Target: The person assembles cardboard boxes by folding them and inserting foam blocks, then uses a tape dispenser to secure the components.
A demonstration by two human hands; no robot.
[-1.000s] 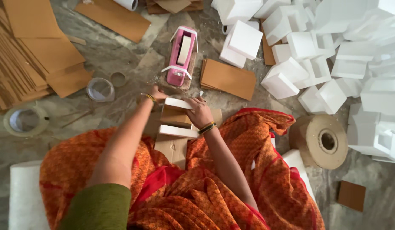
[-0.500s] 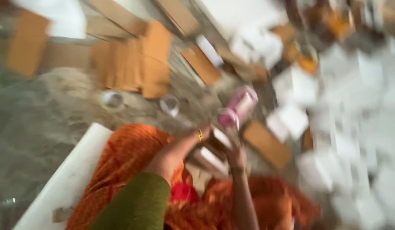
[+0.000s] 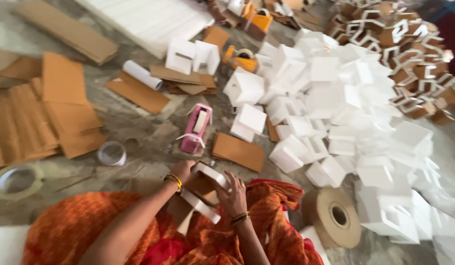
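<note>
I hold a small box of brown cardboard and white foam pieces (image 3: 203, 189) over my lap, which is covered in orange cloth. My left hand (image 3: 183, 172) grips its upper left side, a yellow bangle on the wrist. On the box's right side rests my right hand (image 3: 234, 194), fingers spread over the white foam edge. A pink tape dispenser (image 3: 195, 128) lies on the floor just beyond the box. Next to the dispenser, on its right, a flat brown cardboard sheet (image 3: 237, 151) lies.
A big heap of white foam boxes (image 3: 335, 108) fills the right side. Stacks of brown cardboard sheets (image 3: 55, 108) lie at left. A brown tape roll (image 3: 333, 216) sits at lower right, a clear tape roll (image 3: 14, 180) at lower left, a small white roll (image 3: 112, 153) nearby.
The camera swung left, then back and to the right, so more of the foam heap shows. Both hands stayed on the box, which has been turned in my lap.
</note>
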